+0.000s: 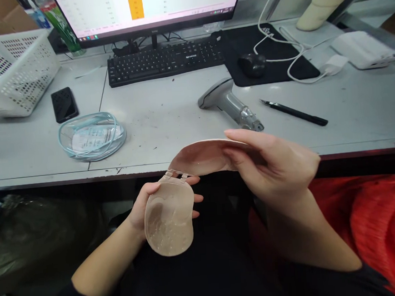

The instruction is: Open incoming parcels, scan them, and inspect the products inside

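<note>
A beige stick-on bra (170,218) with two cups joined by a small clasp is held in front of the desk edge. My left hand (146,200) grips the left cup near the clasp, thumb on the inner face and fingers behind. That cup hangs down with its shiny inside facing me, showing small specks or bubbles. The far end of the other cup is pinched between thumb and fingers of my right hand (273,160), which holds it raised and curved. Beyond it on the desk lies a grey barcode scanner (228,102).
On the desk (154,124) lie a clear blue-edged pouch (92,137), a phone (64,104) and a black craft knife (293,112) with its blade exposed. Behind are a keyboard (163,61), monitor (172,4), mouse (252,65), white basket (14,73) and white cable (298,58).
</note>
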{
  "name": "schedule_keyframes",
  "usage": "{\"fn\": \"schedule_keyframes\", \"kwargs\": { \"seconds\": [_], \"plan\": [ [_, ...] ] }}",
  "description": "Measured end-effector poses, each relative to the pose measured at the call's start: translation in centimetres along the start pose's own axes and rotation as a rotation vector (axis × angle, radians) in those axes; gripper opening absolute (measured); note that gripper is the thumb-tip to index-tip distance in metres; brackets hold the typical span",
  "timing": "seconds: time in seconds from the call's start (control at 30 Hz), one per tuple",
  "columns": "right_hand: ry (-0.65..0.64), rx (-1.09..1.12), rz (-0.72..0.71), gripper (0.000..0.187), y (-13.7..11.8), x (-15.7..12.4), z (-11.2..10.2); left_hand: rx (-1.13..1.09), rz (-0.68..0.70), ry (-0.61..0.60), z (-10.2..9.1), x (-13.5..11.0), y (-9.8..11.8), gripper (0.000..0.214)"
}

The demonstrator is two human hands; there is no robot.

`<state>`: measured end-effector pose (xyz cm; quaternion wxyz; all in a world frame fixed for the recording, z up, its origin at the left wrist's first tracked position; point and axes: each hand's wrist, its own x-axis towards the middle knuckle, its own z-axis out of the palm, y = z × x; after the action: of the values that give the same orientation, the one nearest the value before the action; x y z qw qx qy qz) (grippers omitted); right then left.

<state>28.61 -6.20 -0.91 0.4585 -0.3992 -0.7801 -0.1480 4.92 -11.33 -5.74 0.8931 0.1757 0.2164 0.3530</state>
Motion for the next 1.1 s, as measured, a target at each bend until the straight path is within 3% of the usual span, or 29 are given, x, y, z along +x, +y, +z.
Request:
{"fn": "schedule_keyframes", "kwargs": {
  "seconds": [0.13,0.27,0.43,0.53,0.67,0.83,0.97,1.1],
  "plan": [
    [0.014,0.010,-0.020,0.035,-0.4,0.6,-0.1,-0.068,-0.057,-0.048,-0.2,0.3,0.0,0.068],
    [0.035,0.057,-0.075,0.028,-1.6,1.7,-0.1,-0.150,-0.009,-0.079,-0.8,0.5,-0.2,0.060],
    [-0.090,0.156,0.052,0.020,-2.6,2.4,-0.1,-0.158,-0.005,-0.079,-1.6,0.4,-0.6,0.061],
    [-0.127,0.139,0.095,0.017,-2.5,2.2,0.1,-0.184,0.046,-0.036,-1.2,0.5,-0.6,0.054],
    [-0.106,0.145,0.045,0.022,-1.9,1.8,0.4,-0.228,0.092,0.015,-0.2,0.6,-0.5,0.044],
    [-0.082,0.055,0.044,0.033,-1.3,1.8,0.8,-0.239,0.081,-0.003,0.0,0.5,-0.3,0.042],
    [-0.054,0.024,0.028,0.030,-0.9,2.3,1.1,-0.221,0.057,-0.033,-0.2,0.4,-0.4,0.050],
    [-0.035,0.025,0.011,0.030,-0.8,2.3,1.0,-0.226,0.079,-0.045,0.0,0.5,-0.4,0.043]
  ]
}}
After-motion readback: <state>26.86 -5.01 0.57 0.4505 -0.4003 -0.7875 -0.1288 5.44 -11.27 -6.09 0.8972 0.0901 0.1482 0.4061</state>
